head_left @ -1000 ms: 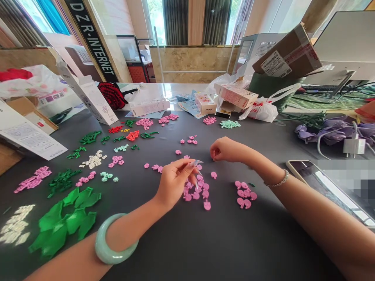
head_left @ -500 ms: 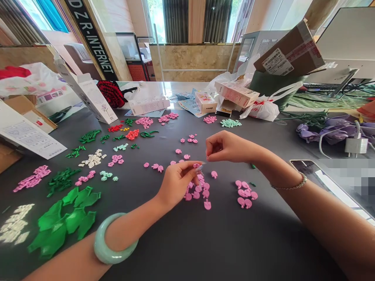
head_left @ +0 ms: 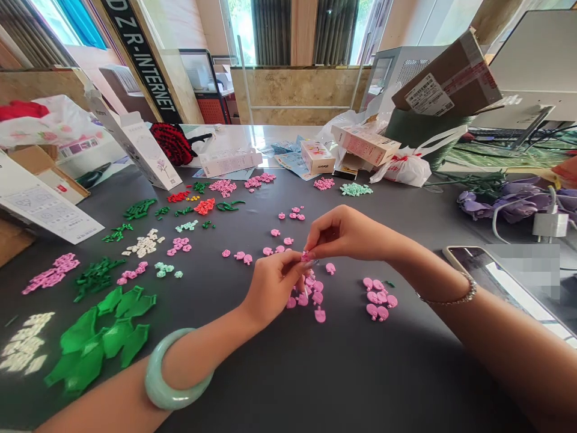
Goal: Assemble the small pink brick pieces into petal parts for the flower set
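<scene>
Near the middle of the table, my left hand (head_left: 273,287) pinches a small pink plastic piece (head_left: 305,257) between thumb and forefinger. From the right, my right hand (head_left: 343,233) has its fingertips closed on the same piece; anything else in that pinch is hidden. Just below my hands lies a pile of rounded pink pieces (head_left: 317,297), partly covered by my left fingers. Another group of pink pieces (head_left: 378,298) rests below my right forearm. Several single pink pieces (head_left: 247,259) are scattered left of and beyond my left hand.
Large green leaf pieces (head_left: 85,340), dark green parts (head_left: 97,276) and cream pieces (head_left: 144,243) are sorted on the left. Mint pieces (head_left: 356,189) lie farther back. A white box (head_left: 139,150) leans at back left. To the right are a phone-like device (head_left: 491,276), purple flowers (head_left: 505,198) and a charger (head_left: 550,224).
My right hand has moved left and slightly down, so its fingertips now meet the pink piece in my left hand. My left hand has stayed nearly in place.
</scene>
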`<move>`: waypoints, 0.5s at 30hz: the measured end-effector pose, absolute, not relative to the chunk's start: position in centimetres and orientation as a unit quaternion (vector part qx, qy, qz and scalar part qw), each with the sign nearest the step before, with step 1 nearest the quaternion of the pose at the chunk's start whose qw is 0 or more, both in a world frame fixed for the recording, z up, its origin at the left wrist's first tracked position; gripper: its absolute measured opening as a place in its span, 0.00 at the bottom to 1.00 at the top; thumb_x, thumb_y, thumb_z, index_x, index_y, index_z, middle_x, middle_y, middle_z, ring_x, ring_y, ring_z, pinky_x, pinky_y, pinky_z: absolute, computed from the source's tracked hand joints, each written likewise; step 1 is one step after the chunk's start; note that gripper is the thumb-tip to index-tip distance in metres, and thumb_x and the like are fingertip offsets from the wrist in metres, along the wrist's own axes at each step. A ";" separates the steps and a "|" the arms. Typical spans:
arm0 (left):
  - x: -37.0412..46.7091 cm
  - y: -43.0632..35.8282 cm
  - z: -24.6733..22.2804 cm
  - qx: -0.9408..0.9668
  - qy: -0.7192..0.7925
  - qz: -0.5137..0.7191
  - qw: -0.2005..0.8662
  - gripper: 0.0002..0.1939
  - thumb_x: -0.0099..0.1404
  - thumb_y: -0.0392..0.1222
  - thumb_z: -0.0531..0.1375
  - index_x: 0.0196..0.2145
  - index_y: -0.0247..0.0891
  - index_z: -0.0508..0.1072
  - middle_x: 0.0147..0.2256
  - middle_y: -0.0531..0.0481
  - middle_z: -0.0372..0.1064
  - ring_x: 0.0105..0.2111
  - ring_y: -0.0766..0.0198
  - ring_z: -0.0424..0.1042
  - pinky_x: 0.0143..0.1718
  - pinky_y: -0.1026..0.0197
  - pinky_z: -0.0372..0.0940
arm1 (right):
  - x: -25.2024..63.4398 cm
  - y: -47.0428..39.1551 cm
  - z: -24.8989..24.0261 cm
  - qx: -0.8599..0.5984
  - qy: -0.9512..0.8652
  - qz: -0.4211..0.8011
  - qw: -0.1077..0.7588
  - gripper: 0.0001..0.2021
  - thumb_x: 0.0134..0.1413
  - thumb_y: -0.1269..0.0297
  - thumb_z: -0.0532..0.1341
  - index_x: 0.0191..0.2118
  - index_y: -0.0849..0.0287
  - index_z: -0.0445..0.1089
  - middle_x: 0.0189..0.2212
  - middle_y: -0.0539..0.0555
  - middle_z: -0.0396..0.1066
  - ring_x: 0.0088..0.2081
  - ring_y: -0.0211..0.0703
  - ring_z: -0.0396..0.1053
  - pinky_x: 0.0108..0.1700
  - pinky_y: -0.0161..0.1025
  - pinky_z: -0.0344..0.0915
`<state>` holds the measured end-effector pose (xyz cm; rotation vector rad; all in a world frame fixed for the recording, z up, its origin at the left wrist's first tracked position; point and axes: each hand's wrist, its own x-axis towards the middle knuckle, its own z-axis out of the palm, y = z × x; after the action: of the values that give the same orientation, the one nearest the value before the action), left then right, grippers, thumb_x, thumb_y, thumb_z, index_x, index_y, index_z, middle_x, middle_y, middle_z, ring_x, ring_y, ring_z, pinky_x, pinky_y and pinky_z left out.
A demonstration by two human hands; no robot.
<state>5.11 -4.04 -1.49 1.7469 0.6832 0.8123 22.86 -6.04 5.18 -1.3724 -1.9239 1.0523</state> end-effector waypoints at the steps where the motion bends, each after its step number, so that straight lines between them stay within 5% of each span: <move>1: 5.1 -4.1 -1.4 0.730 0.283 0.340 0.520 0.10 0.62 0.42 0.58 0.27 0.34 0.71 0.17 0.56 0.64 0.17 0.70 0.65 0.21 0.68 0.61 | 22.8 -6.1 5.2 -0.514 -0.717 0.388 0.267 0.07 0.43 0.63 0.65 0.27 0.62 0.73 0.21 0.50 0.72 0.24 0.35 0.68 0.26 0.32 0.63; 15: 4.7 -4.2 -1.6 0.805 0.286 0.364 0.371 0.14 0.64 0.43 0.56 0.23 0.36 0.70 0.15 0.55 0.65 0.17 0.69 0.65 0.23 0.67 0.60 | 22.0 -6.5 5.5 -0.524 -0.713 0.387 0.259 0.04 0.44 0.68 0.65 0.29 0.62 0.73 0.21 0.48 0.70 0.23 0.32 0.65 0.25 0.30 0.60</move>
<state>4.73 -4.19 -1.63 2.0649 0.7333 0.9332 21.99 -6.52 5.53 -1.4193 -1.9329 1.0496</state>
